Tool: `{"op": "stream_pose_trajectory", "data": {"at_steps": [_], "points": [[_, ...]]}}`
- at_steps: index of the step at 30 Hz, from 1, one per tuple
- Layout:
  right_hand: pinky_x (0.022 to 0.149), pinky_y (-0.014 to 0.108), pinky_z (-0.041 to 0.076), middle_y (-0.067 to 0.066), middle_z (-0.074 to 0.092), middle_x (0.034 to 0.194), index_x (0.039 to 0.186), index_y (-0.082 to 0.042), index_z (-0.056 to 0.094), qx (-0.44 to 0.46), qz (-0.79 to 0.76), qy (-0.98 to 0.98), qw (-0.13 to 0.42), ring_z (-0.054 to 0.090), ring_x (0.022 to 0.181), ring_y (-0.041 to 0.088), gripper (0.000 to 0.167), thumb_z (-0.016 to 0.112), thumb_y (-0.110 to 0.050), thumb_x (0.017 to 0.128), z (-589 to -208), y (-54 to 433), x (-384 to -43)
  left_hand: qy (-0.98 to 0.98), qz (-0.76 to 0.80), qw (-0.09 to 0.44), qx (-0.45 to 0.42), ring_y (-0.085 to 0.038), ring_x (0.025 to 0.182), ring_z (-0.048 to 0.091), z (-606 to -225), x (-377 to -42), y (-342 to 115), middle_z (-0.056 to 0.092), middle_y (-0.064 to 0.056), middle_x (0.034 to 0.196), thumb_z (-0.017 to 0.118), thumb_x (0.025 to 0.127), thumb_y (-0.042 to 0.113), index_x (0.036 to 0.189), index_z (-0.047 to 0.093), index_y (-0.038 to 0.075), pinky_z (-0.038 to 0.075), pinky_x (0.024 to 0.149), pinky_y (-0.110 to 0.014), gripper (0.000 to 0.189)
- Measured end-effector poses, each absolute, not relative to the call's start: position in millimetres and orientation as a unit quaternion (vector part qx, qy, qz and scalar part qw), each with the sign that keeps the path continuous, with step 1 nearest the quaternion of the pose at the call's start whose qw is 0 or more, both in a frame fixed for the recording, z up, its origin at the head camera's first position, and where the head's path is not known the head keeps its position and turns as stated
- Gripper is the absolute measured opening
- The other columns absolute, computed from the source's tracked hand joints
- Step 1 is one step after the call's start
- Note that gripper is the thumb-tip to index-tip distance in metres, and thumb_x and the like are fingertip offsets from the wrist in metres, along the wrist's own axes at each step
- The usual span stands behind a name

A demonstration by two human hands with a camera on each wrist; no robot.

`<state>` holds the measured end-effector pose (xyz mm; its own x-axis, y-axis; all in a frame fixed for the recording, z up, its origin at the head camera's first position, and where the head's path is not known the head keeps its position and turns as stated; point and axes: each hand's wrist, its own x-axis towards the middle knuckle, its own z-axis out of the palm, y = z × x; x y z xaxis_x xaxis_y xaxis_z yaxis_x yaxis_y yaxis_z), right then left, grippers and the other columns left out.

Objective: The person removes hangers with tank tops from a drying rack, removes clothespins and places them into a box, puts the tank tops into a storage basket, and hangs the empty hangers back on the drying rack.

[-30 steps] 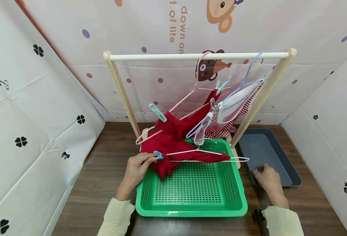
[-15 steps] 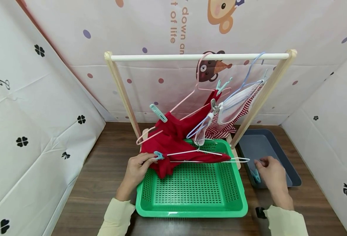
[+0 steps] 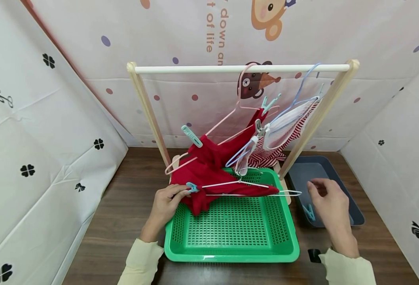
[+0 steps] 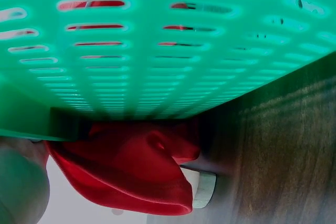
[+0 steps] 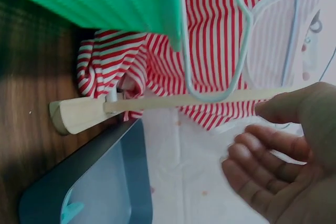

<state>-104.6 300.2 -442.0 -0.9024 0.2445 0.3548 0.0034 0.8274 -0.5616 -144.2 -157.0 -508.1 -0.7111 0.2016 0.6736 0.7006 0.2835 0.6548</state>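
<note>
My left hand [image 3: 165, 204] pinches a blue clothespin [image 3: 193, 187] at the left end of a white hanger [image 3: 289, 193]. The pin sits on a red garment [image 3: 196, 204] stretched along that hanger, over the near basket. My right hand [image 3: 329, 204] hovers above the grey tray, holding nothing. In the right wrist view its fingers [image 5: 262, 166] are loosely bent with the thumb apart. Below it, a light-blue clothespin [image 3: 309, 212] lies in the tray's near left corner. From the left wrist view, red cloth [image 4: 131, 174] hangs past the basket's underside; the pinching fingertips are hidden there.
A green basket [image 3: 231, 257] stands in the middle, before a wooden rack with a white rod [image 3: 195, 69]. A pink hanger [image 3: 225, 117] with red clothing and a blue hanger [image 3: 297, 89] with a red-striped garment [image 3: 260, 157] hang from it. The grey tray [image 3: 307, 160] is at right.
My right hand has let go of a light-blue clothespin in the tray and lifted up and away from it. The left hand keeps its pinch and has barely moved.
</note>
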Motion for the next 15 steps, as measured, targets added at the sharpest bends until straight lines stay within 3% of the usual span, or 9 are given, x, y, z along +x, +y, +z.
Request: {"op": "stream_pose_trajectory", "data": {"at_steps": [7, 15], "points": [[0.079, 0.008, 0.04, 0.012, 0.069, 0.104, 0.115, 0.001, 0.075, 0.004, 0.329, -0.9, 0.285, 0.053, 0.092, -0.006, 0.017, 0.075, -0.005, 0.099, -433, 282, -101, -0.763, -0.521, 0.243, -0.297, -0.021, 0.077, 0.07, -507, -144, -157, 0.076, -0.005, 0.086, 0.077, 0.086, -0.017, 0.103, 0.081, 0.003, 0.053, 0.069, -0.018, 0.026], [0.084, 0.008, 0.042, 0.01, 0.07, 0.1, 0.109, 0.002, 0.076, 0.107, 0.359, -0.869, 0.324, 0.057, 0.093, -0.004, 0.018, 0.078, 0.007, 0.092, -430, 266, -103, -0.763, -0.522, 0.239, -0.297, -0.021, 0.077, 0.07, -507, -144, -157, 0.076, -0.005, 0.086, 0.077, 0.086, -0.017, 0.103, 0.081, 0.003, 0.053, 0.069, -0.018, 0.026]]}}
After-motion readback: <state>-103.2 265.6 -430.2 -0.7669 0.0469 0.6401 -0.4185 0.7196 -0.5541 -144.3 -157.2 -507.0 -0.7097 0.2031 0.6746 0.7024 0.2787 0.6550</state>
